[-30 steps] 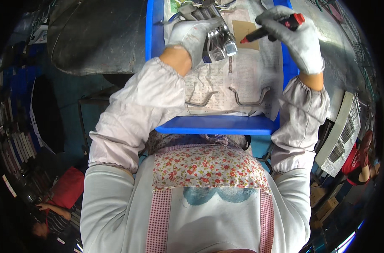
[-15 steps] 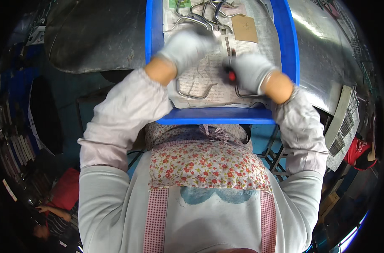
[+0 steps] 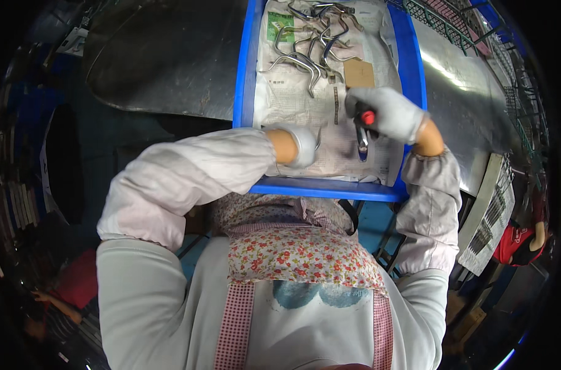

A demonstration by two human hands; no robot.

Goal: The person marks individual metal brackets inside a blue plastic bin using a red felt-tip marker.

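Both hands wear white gloves over a blue tray lined with printed newspaper. Near the tray's front edge, my left hand is curled round a bent metal rod, of which only a short shiny end shows. My right hand, farther right, grips a black-and-red handled tool; its exact kind is hidden by the fingers. A shiny metal piece sticks out below that hand, and I cannot tell whether it belongs to the tool. Several bent metal rods lie heaped at the tray's far end.
A brown cardboard piece and a green printed patch lie in the tray. Metal surfaces flank it. Wire racks stand at far right. Other people show at the lower left and the right edge.
My left hand has come back from beside the rod heap to the tray's near edge, onto a rod there. My right hand has turned, with the tool still in it. The view has shifted slightly.
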